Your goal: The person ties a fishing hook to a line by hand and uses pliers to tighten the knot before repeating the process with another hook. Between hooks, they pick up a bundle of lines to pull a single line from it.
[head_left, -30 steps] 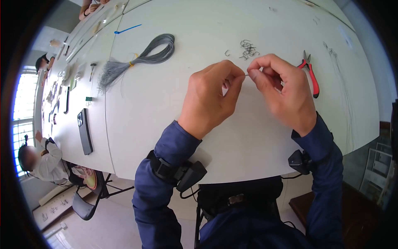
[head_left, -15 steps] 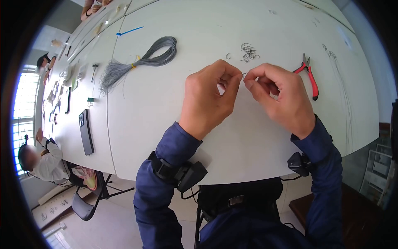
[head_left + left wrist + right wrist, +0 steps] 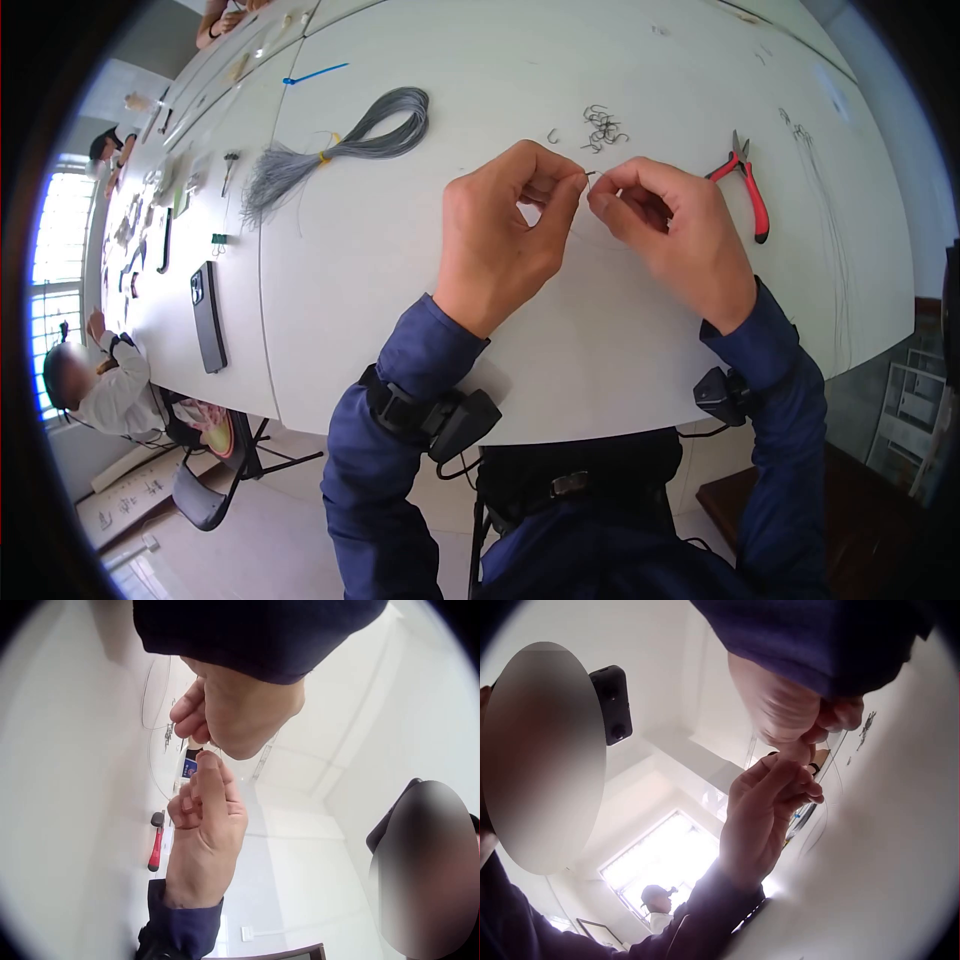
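Over the white table, my left hand [image 3: 505,235] pinches a fish hook [image 3: 591,173] between thumb and forefinger. Only a short dark tip of it shows past the fingertips. Close to its right, my right hand [image 3: 685,225] has thumb and forefinger together on a thin fishing line [image 3: 838,774], mostly hidden by the fingers. Loose line curves below the hands in both wrist views. Just beyond the fingertips lies a small pile of dark fish hooks [image 3: 603,125], with a single hook [image 3: 552,136] to its left.
Red-handled pliers [image 3: 755,200] lie right of my right hand. Farther right stretch hooks tied to long lines [image 3: 825,210]. At left are a tied hank of grey line [image 3: 375,125], a blue cable tie [image 3: 316,74] and a phone [image 3: 207,318]. Other people sit along the left side.
My fingertips have drawn slightly apart, so the dark tip at my left fingers shows more clearly. My right hand has shifted a little left and nearer me.
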Demonstrator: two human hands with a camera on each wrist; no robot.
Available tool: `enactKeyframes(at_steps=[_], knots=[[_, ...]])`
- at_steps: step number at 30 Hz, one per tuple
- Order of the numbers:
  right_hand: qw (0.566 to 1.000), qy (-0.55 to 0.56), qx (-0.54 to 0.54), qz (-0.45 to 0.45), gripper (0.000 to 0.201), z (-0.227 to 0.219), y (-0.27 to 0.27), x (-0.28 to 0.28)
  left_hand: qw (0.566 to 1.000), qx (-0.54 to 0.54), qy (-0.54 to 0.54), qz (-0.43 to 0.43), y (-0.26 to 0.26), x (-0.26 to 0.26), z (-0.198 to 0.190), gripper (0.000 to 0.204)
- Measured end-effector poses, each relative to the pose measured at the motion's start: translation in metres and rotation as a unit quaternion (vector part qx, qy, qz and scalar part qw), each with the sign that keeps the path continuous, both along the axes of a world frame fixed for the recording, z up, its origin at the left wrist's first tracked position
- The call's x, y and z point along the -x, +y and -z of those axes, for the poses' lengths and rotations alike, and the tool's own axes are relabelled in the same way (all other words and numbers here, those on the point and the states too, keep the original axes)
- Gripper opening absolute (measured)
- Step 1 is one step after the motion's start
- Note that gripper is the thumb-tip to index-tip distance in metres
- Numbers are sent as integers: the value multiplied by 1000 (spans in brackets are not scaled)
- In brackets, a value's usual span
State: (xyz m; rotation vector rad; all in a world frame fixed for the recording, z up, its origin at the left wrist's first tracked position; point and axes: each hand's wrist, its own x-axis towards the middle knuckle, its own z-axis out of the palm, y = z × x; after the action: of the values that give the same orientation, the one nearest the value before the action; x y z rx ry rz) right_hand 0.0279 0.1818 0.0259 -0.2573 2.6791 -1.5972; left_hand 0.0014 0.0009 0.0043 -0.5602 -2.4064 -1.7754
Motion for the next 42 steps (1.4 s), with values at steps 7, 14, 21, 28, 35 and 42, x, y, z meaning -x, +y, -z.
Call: enactKeyframes(at_steps=[7, 14, 21, 28, 35, 42], knots=[[994, 108, -21, 22, 10, 2, 5, 4, 994, 68, 49, 64, -1, 0, 4, 3], [996, -11, 85, 17, 12, 18, 10, 11, 999, 15, -17, 47, 1, -3, -2, 4], [985, 146, -87, -23, 5, -1, -1, -1, 999, 4, 37, 8, 0, 3, 7, 5], [998, 58, -1, 5, 10, -1, 7, 5, 991, 70, 67, 88, -1, 0, 5, 2], [981, -133, 138, -16, 21, 4, 13, 12, 994, 51, 64, 71, 1, -4, 0, 3], [983, -146, 105, -33, 20, 3, 15, 10, 998, 27, 51, 39, 1, -4, -3, 6]])
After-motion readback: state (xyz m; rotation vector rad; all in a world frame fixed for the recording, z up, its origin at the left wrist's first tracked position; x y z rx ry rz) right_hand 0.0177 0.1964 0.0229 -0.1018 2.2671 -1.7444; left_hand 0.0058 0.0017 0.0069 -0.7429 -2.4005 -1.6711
